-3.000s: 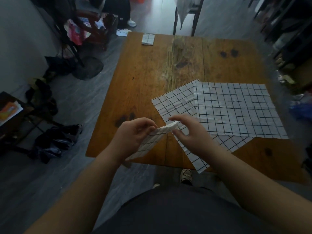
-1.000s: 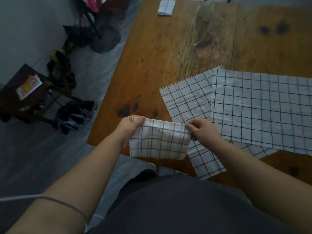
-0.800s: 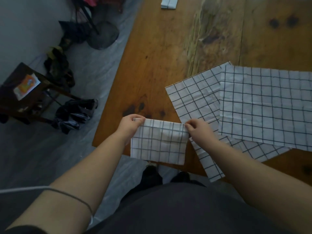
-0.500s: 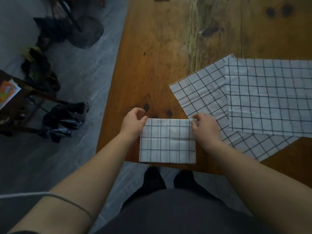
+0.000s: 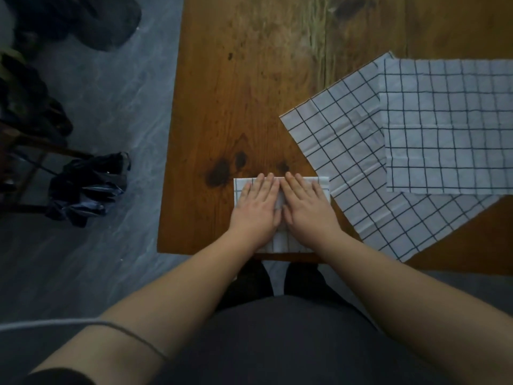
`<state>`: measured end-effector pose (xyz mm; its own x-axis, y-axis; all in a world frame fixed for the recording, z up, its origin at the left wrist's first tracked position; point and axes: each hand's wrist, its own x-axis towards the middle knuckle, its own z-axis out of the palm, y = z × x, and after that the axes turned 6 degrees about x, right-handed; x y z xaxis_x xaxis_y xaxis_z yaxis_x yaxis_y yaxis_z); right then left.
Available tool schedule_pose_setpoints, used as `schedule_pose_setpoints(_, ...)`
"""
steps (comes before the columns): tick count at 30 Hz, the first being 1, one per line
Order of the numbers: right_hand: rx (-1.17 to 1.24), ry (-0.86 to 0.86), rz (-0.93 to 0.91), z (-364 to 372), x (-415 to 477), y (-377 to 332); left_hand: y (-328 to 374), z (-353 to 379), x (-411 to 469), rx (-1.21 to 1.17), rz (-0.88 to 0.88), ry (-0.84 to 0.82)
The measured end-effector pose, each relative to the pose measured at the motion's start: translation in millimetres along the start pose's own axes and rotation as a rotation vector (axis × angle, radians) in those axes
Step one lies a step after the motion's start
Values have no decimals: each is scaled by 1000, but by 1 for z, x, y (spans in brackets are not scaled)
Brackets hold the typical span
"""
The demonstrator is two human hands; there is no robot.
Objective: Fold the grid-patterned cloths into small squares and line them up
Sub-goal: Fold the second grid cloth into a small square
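A folded grid-patterned cloth lies flat near the front edge of the wooden table. My left hand and my right hand press on it side by side, fingers straight and palms down, covering most of it. To the right two unfolded grid cloths lie spread out: a rotated one underneath and a squarely laid one overlapping its right part.
The table's left edge drops to a grey floor with a dark crumpled bag and dark furniture at the far left. My feet stand just under the table's front edge.
The folded cloth, held up by its top corners a second ago, now lies on the table. Both hands have let go of the corners and moved to its middle, pressing flat.
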<state>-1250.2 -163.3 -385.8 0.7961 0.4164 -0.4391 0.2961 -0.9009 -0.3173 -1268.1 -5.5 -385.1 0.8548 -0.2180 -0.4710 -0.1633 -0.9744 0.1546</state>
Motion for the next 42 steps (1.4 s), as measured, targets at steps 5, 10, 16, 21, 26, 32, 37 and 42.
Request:
schedule_pose_setpoints(5,-48,3,86,-4,-13,21,-31,0,-9,10,-27,-9)
schedule_pose_setpoints(10,-8,7,209,-10,-26,40,-64,4,-23,55,-31,-21)
schedule_pose_setpoints(16,40,59,132,-16,-24,17,-44,-5,-21,29,12,10)
schedule_pose_setpoints(21,1,14,5,-2,-10,-1,-6,1,-8,25,63,-6)
schedule_pose_setpoints(26,-28,8,71,0,-17,12,-22,14,-14,78,55,-11)
schedule_pose_setpoints(32,-24,-11,156,-8,-32,36,-73,30,-44,161,94,-12)
schedule_pose_setpoints(37,-30,-3,211,-12,-37,32,-93,36,-59,170,143,-6)
schedule_pose_setpoints(42,-20,10,17,-10,-35,-7,-92,46,-73,180,228,94)
